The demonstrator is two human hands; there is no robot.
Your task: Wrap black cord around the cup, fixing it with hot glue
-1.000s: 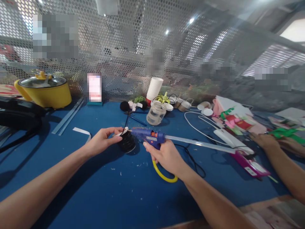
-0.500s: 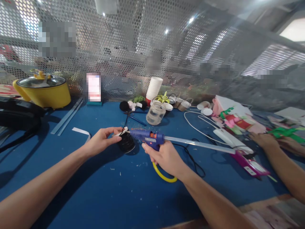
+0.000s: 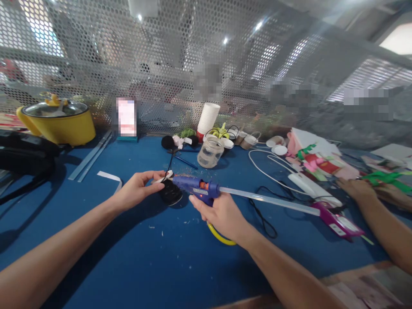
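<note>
My left hand (image 3: 138, 189) pinches a small white strip (image 3: 167, 175) at the top of a black, rounded object (image 3: 171, 193) on the table. A thin black cord rises from it. My right hand (image 3: 223, 214) is wrapped round the handle of a blue glue gun (image 3: 196, 185), its nozzle pointing left and close to the white strip; whether they touch I cannot tell. A long clear glue stick (image 3: 267, 199) sticks out of the gun's back. Below my right hand shows part of a yellow ring (image 3: 220, 237).
A clear jar (image 3: 210, 153) and stacked paper cups (image 3: 208, 120) stand behind. At left are a yellow pot (image 3: 61, 126) and a phone (image 3: 127, 118). A purple power strip (image 3: 343, 221) lies right, near another person's hands (image 3: 358, 189) with green ribbon (image 3: 386, 179).
The glue gun and my right hand have shifted slightly left and down, with the glue stick following. My left hand keeps its pinch in nearly the same place.
</note>
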